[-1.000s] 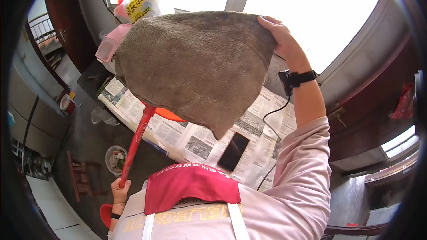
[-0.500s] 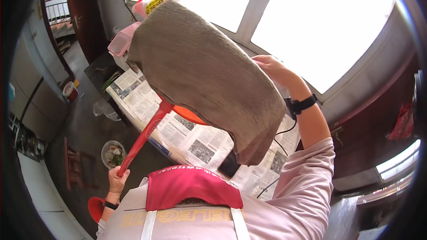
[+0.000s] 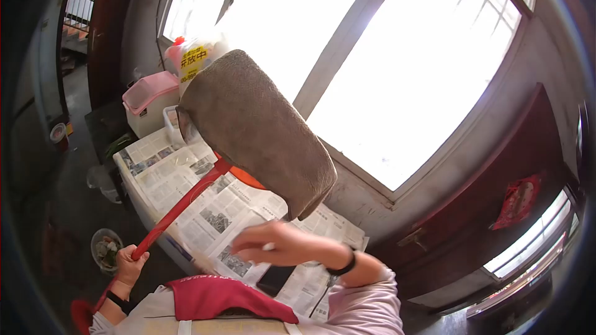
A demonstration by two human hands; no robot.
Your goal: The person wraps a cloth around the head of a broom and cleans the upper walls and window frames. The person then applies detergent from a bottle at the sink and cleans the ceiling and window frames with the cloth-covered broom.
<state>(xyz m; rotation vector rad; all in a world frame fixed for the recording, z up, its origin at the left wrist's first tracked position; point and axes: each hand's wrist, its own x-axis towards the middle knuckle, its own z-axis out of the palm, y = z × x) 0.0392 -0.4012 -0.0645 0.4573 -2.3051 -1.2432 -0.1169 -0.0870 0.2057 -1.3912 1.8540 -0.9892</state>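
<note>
My left hand [image 3: 130,264] is wrapped round the lower end of a red handle [image 3: 180,206]. A brown-grey cloth [image 3: 254,124] hangs draped over the raised far end of that handle, and part of something orange [image 3: 246,177] shows beneath it. Below the cloth, my right hand [image 3: 273,243] is over the newspaper, apart from the cloth and blurred by motion. Its fingers point left; a small white spot shows at them, too unclear to name. A dark phone [image 3: 275,279] lies on the newspaper [image 3: 217,217] under my right forearm.
A pink-lidded box [image 3: 149,102], a clear container [image 3: 172,125] and a plastic bag with a yellow label [image 3: 192,59] stand at the table's far left. On the floor at left is a bowl of scraps [image 3: 107,249]. A large window rises behind the table.
My right hand has left the cloth's upper right edge and come down towards my chest. The cloth now hangs from the handle alone, lower in view. The view has swung to the right.
</note>
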